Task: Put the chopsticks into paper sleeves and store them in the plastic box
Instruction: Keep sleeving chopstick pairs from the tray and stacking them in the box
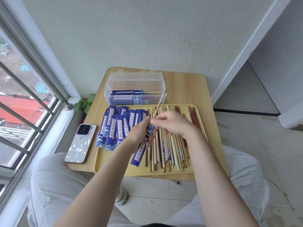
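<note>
While left hand (139, 133) grips sleeve (142, 149); right hand (173, 123) pinches chopstick (159, 104) above

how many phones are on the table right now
1. The phone lies face down on the wooden table, at its near left corner, just left of the yellow tray. Nothing suggests another, though the arms hide part of the tray.

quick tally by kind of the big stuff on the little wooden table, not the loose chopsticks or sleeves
Clear plastic box with an open lid, sleeved chopsticks inside: 1
Pale yellow rectangular tray: 1
White patterned phone lying camera side up: 1
Total: 3

Loose chopsticks and blue paper sleeves overlap too much to count. The left hand holds one blue sleeve; the right hand pinches a chopstick.
</note>
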